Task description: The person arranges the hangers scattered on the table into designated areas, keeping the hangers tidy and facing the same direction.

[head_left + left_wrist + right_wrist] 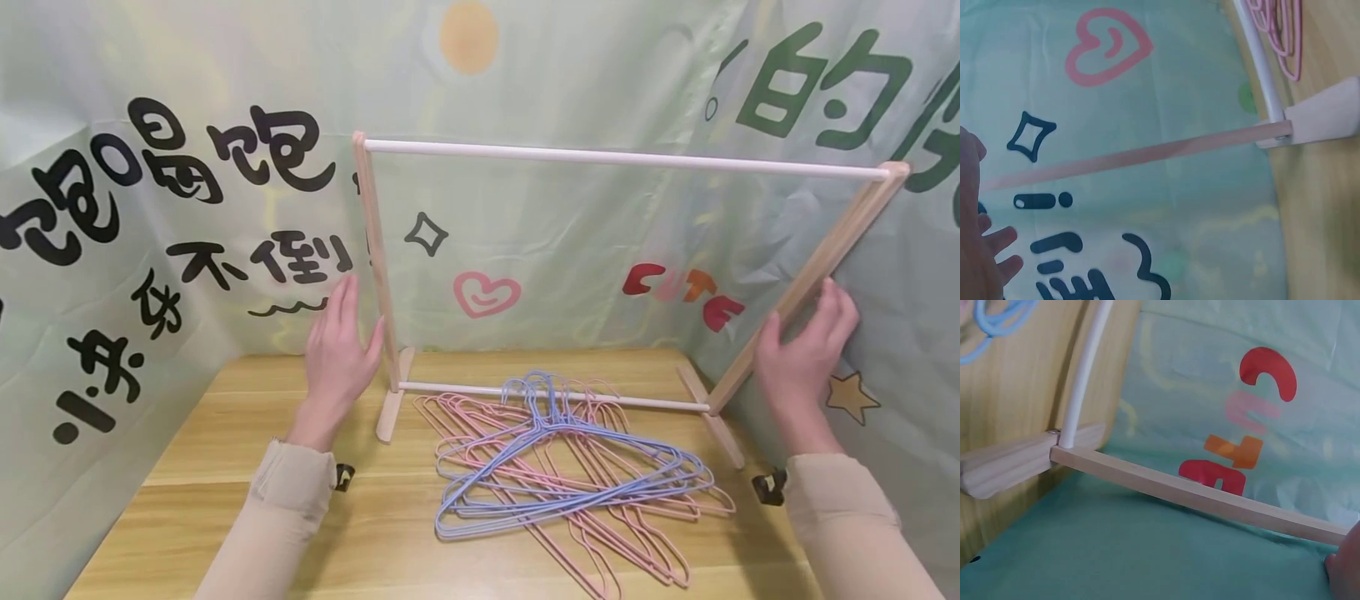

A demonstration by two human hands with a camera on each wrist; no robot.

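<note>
A wooden garment rack with white rails stands at the back of the table. My left hand is beside the rack's left post, fingers extended upward and thumb near the post. At the right post is my right hand, its thumb on the near side and its relaxed fingers along the outer edge. Blue wire hangers lie in a pile over pink hangers, in front of the rack and over its lower rail. In the right wrist view, only a small part of that hand shows.
The rack's feet rest on the wooden table. A printed cloth hangs behind the table and along both sides, close to the right post.
</note>
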